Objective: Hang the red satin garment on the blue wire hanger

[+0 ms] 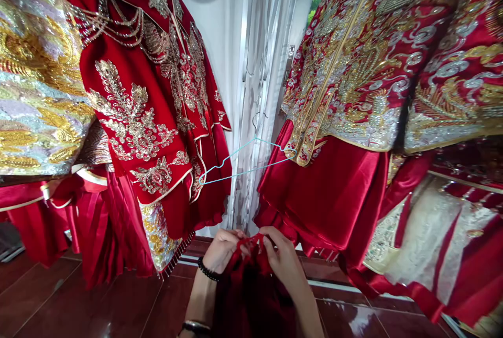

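Observation:
At the lower middle, my left hand (225, 250) pinches the top edge of a dark red garment (253, 301), whose kind I cannot make out. My right hand (280, 252) grips the same edge a little to the right, thumb pressed against the cloth. The fabric bunches between both hands and hangs down between my forearms. A black bead bracelet (208, 270) circles my left wrist. Just above the hands hangs a light blue wire hanger (247, 172) with no garment over it, its ends near the clothes on either side.
On the left hang a red jacket (118, 39) with gold embroidery and a sequined garment (35, 91). An embroidered red and gold jacket (353, 65) hangs on the right above a red satin skirt (326, 196). Behind are white curtains (212, 18); dark red tiles (118, 301) cover the floor.

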The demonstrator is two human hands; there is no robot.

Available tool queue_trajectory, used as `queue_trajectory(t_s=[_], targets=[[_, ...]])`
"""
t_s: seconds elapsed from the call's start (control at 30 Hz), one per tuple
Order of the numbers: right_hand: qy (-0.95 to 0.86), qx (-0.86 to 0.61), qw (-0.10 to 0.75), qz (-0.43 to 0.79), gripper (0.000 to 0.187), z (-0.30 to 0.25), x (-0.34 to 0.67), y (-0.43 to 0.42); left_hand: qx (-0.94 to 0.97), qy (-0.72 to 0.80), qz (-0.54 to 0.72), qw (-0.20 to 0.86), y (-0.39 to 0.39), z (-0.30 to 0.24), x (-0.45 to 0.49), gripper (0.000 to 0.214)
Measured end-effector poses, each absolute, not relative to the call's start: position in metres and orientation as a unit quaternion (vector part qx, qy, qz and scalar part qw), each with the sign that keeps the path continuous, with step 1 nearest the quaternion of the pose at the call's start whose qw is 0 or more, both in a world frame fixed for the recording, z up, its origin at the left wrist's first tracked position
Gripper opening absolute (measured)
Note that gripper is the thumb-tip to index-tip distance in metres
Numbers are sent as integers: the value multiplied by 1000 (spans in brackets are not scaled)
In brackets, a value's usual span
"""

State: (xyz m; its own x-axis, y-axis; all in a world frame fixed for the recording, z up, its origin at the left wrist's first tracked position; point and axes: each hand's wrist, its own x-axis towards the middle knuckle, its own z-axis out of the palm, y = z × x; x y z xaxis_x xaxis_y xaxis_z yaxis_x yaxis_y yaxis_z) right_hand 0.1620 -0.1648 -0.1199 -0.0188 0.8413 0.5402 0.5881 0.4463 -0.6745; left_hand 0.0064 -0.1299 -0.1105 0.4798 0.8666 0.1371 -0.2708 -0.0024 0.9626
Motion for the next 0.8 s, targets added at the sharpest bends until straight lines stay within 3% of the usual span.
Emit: queue_trajectory(t_s=[0.17, 0.3, 0.43, 0.63, 0.8], targets=[[-700, -520, 457, 177, 22, -153, 175, -152, 444, 326, 464, 694, -129, -125, 7, 17], [-628, -564, 494, 210, 21, -183, 192, -145, 402, 363, 499, 676, -127, -134, 0, 13], [-546, -628, 518, 196, 31, -203, 206, -145, 367, 394, 541, 647, -124, -141, -10, 24], [-460, -708, 491, 214, 35, -219, 222, -154, 345, 394, 580, 625, -125, -138, -20, 32], [-435, -673, 525, 288, 39, -223, 229, -161, 380, 393, 611, 572, -122, -139, -24, 33]])
